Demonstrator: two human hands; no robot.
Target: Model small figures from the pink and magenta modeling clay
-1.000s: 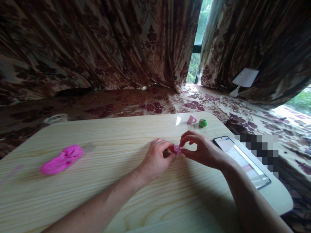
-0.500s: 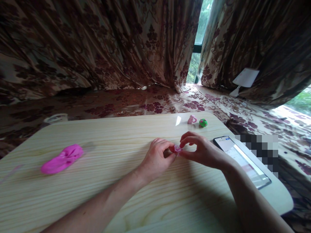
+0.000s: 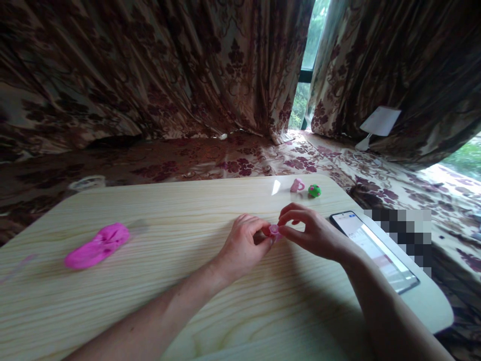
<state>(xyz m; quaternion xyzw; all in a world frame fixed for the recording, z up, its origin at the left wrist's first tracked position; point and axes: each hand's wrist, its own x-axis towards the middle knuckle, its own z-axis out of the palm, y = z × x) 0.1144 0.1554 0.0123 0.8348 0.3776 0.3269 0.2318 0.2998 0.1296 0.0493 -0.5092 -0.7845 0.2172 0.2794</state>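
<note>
A small pale-pink clay piece [image 3: 274,230], round and ruffled at the rim, is held just over the middle right of the table. My left hand [image 3: 246,244] pinches its left side between thumb and fingertips. From the right, the thumb and index finger of my right hand [image 3: 310,232] close on its other edge; the other fingers are curled. Fingertips cover part of the piece. Beyond the hands stand a pink clay figure with a loop [image 3: 297,185] and a green clay ball with pink spots [image 3: 314,190].
A bright magenta lump of clay [image 3: 97,245] lies on the left of the wooden table [image 3: 169,210]. By my right forearm is a phone [image 3: 376,250] with its screen lit. A white lamp [image 3: 380,121] stands past the table, before patterned curtains [image 3: 188,65].
My right thumb and index finger have moved slightly in against the pale-pink piece, which has turned a little. The left hand stays almost still.
</note>
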